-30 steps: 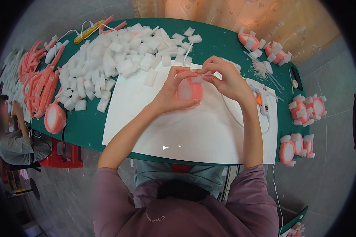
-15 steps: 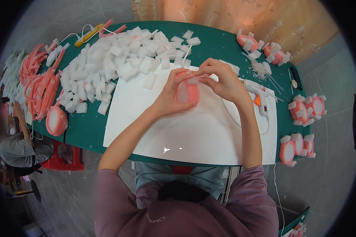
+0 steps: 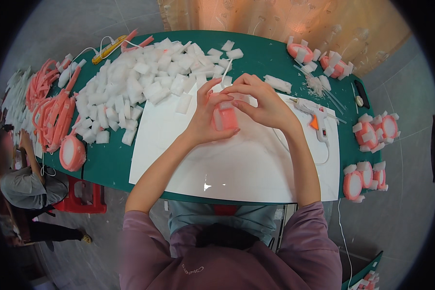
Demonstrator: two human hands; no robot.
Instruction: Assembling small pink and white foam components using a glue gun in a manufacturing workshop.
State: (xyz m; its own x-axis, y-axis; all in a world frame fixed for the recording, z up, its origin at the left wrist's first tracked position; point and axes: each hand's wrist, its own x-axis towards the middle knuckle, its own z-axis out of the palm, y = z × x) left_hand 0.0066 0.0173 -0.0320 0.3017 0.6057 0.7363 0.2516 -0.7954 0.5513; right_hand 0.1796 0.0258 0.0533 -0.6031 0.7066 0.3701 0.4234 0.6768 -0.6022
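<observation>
- One left hand (image 3: 201,118), bare: you gripped a pink foam round (image 3: 224,120) in it, thumb at the near side, fingers at the far side, over the white sheet (image 3: 237,169) on the green counter (image 3: 270,50).
- One right hand (image 3: 262,102), bare: you bent its fingers at the round's far edge; whether they pinched anything could not be told.
- One likely fault: too hard a squeeze could have pressed the seemingly soft round out of shape.
- One glue gun (image 3: 321,124): lay right of your right forearm (image 3: 304,162), its cord (image 3: 328,153) passing beneath; a sideways sweep could have snagged the cord and dragged the gun.
- Several block-studded rounds (image 3: 366,136): stood near the counter's right edge; a knock from your elbow could have tipped some off.
</observation>
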